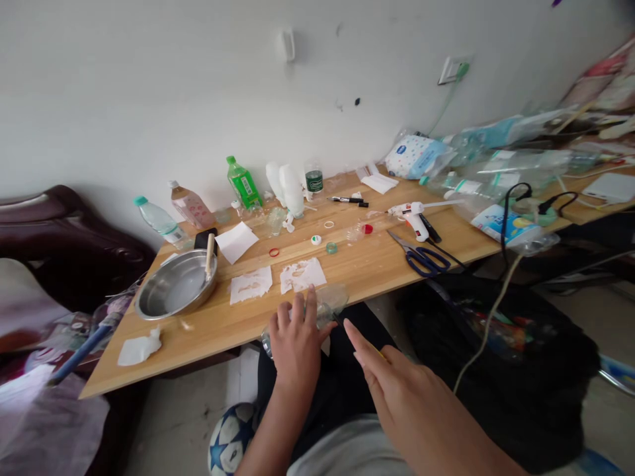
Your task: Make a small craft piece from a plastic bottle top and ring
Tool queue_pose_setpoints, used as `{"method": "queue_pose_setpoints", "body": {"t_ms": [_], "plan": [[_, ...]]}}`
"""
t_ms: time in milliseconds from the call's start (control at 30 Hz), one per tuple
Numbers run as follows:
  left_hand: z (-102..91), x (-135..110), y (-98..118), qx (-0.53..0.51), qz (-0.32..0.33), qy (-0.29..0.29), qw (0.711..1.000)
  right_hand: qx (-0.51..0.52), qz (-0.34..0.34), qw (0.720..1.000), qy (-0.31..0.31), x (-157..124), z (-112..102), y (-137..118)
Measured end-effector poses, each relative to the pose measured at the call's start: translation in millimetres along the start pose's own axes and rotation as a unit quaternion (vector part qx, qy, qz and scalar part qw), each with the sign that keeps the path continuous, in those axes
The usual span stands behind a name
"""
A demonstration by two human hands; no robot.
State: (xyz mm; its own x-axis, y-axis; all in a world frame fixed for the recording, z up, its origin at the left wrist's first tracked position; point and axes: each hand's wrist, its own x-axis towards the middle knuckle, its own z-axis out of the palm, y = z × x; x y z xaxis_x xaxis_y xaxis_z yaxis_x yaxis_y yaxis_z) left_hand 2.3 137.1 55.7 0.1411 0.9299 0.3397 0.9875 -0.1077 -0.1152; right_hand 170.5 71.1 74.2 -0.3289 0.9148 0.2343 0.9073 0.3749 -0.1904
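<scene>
At the table's front edge my left hand (296, 334) presses down on a clear plastic bottle (333, 299) that lies on its side. Its fingers are wrapped over the bottle, so the middle of it is hidden. My right hand (391, 377) is closed around a slim tool with a dark tip (338, 320); a bit of yellow shows between the fingers, and its exact kind is covered by the hand. The dark tip is at the bottle's near side, close to my left thumb. Just beyond lie two torn white tissues (251, 285).
A metal bowl (143, 305) with a wooden-handled tool stands on the left. Scissors (421, 256) and a glue gun (415, 220) lie on the right. Several bottles, including a green one (243, 182), line the wall. A ball (231, 439) rests on the floor.
</scene>
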Motion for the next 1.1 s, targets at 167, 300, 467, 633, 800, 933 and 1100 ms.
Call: {"method": "queue_pose_setpoints", "body": {"t_ms": [167, 300, 467, 633, 800, 933, 1100], "plan": [[2.4, -1.8, 0.8, 0.002, 0.002, -0.004, 1.000, -0.007, 0.007, 1.000, -0.011, 0.6, -1.5, -1.0], [4.1, -3.0, 2.5, -0.003, 0.003, -0.003, 1.000, -0.035, 0.016, 0.998, -0.044, 2.2, -5.4, -4.3], [7.1, -4.8, 3.4, -0.010, 0.009, -0.006, 1.000, -0.057, 0.037, 0.992, -0.104, 10.5, -17.0, -8.2], [9.0, -6.7, 4.4, -0.011, 0.015, 0.000, 1.000, -0.067, 0.042, 0.985, -0.151, 20.0, -29.8, -11.1], [11.9, -9.0, 5.3, -0.016, 0.012, 0.013, 1.000, -0.099, 0.045, 0.982, -0.154, 24.4, -34.2, -16.6], [14.0, -10.9, 5.9, -0.017, 0.011, 0.014, 1.000, -0.110, 0.043, 0.980, -0.159, 25.7, -34.4, -17.1], [16.0, -12.2, 7.0, -0.017, 0.011, 0.016, 1.000, -0.123, 0.020, 0.983, -0.134, 26.6, -32.2, -15.1]]}}
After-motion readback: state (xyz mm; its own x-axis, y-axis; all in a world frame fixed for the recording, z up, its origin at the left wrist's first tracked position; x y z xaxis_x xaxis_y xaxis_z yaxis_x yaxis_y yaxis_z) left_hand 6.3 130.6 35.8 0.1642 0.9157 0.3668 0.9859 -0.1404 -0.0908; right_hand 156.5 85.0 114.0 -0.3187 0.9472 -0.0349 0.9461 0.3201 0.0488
